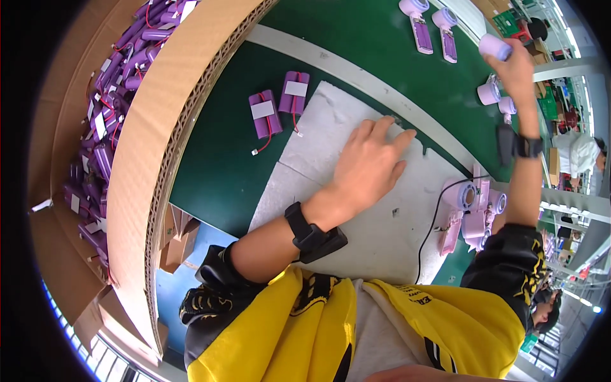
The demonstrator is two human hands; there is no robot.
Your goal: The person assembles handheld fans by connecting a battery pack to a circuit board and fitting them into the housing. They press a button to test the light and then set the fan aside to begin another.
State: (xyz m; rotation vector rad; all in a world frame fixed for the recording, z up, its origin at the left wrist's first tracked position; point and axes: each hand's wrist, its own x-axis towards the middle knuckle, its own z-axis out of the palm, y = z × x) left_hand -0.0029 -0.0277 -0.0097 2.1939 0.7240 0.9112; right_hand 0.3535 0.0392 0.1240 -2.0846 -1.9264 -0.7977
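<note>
My left hand (372, 162) hovers over or rests on a white foam sheet (305, 172), fingers spread, with nothing in it. At the far right my raised right hand (517, 69) grips a lilac round-headed device (494, 48); the rest of that device is hidden by the hand. Two purple battery packs (265, 114) with white labels and red wires lie left of the foam sheet. On the sheet's right edge sits a cluster of lilac device housings (468, 210). A thin black cable (435, 219) runs beside them across the foam.
On my left stands a tall cardboard box (181, 95) filled with purple battery packs (118, 83). Several more lilac devices (421, 33) rest on the green table (356, 32) beyond a pale strip (369, 73). Other people (573, 153) and shelving are at the right.
</note>
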